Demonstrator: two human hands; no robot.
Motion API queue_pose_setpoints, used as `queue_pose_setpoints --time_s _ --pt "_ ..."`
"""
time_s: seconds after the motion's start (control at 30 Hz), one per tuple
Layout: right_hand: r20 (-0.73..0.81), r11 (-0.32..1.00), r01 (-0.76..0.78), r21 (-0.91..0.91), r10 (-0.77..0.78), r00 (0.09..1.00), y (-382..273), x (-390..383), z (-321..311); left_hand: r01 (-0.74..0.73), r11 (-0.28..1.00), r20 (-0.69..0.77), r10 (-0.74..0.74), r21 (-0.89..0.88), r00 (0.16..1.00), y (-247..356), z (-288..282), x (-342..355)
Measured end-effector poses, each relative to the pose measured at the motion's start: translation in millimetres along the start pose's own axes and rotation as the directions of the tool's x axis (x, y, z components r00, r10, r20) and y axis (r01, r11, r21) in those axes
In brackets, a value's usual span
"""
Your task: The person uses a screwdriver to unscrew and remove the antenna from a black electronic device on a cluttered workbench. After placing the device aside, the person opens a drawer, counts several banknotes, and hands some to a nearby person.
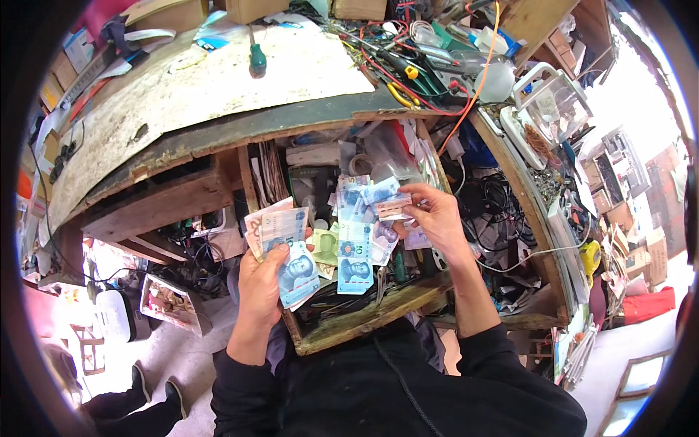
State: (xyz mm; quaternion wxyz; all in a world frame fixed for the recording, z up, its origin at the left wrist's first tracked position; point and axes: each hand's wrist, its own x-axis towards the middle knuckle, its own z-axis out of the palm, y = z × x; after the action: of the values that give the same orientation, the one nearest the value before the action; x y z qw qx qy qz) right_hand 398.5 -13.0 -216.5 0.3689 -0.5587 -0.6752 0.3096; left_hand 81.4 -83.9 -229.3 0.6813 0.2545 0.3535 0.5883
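My left hand (263, 280) is closed on a fanned bundle of banknotes (297, 271), brownish ones behind and blue ones in front. Between the thumb and fingers of my right hand (435, 218) are a few folded banknotes (386, 195), bluish with an orange-brown edge. Below them, loose blue banknotes (355, 255) lie in an open wooden drawer (364, 325). Beside these sit a yellow-green banknote (325, 246) and some purple ones (384, 239), partly covered. Plastic bags, a tape roll and papers fill the back of the drawer.
Above the drawer, a worn workbench (218, 80) holds a green-handled screwdriver (257, 60) and a heap of tools and wires (408, 65). Tangled black cables (502, 211) fill the compartment at right. Another person's feet (156, 393) are at lower left. A yellow tape measure (590, 256) sits at right.
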Motion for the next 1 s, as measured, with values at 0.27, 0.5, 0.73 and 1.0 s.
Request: queue_pose_setpoints --time_s 0.27,0.5,0.73,1.0 --pt "-0.018 0.987 -0.039 -0.153 0.036 0.999 0 -3 -2 0.007 1.000 0.017 -0.008 0.028 1.000 -1 3 -3" --pt "-0.069 0.880 0.246 -0.407 -0.298 0.952 -23 -9 -19 0.019 1.000 -0.003 -0.019 -0.021 1.000 1 5 -1" --pt "0.165 0.890 -0.175 0.421 0.114 0.980 -48 -12 -3 0.042 0.999 0.029 -0.041 -0.028 0.999 -4 21 7" --pt "0.255 0.861 -0.117 0.494 -0.016 0.967 -58 -13 37 -0.064 0.991 0.094 0.053 0.119 0.994 -11 33 19"
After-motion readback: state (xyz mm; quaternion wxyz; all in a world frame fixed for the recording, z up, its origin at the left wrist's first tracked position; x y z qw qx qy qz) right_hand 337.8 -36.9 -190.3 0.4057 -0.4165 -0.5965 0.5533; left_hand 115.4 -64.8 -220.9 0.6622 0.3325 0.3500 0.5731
